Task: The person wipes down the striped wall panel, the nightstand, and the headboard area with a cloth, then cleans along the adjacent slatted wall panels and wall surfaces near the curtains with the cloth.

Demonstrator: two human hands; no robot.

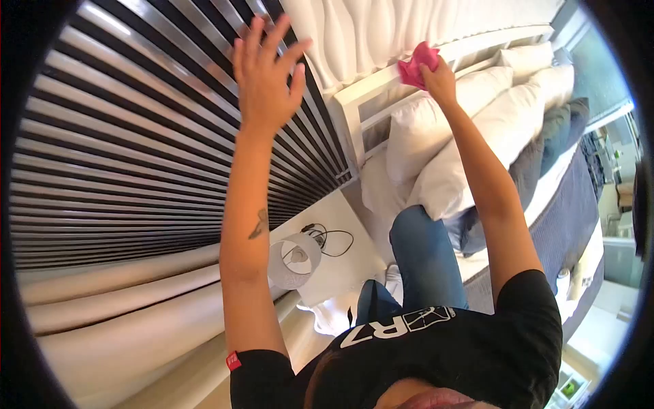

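Note:
My left hand [267,78] is spread flat against the slatted wall panel [129,136], whose glossy pale strips alternate with black gaps. Nothing is in its fingers. A bright pink cloth [415,66] is bunched in my right hand [440,76], on the top rail of the white headboard [477,45]. The cloth hides the stretch of rail beneath it. Just below my right hand, white pillows [477,92] lean against the headboard.
A white nightstand [347,225] stands below the panel, carrying a grey lamp [293,260] and a black cable [338,243]. Curtains [122,300] hang at lower left. My knee [422,245] is beside the bed with its dark grey cover [555,204]. A wavy white wall panel [388,27] rises behind the headboard.

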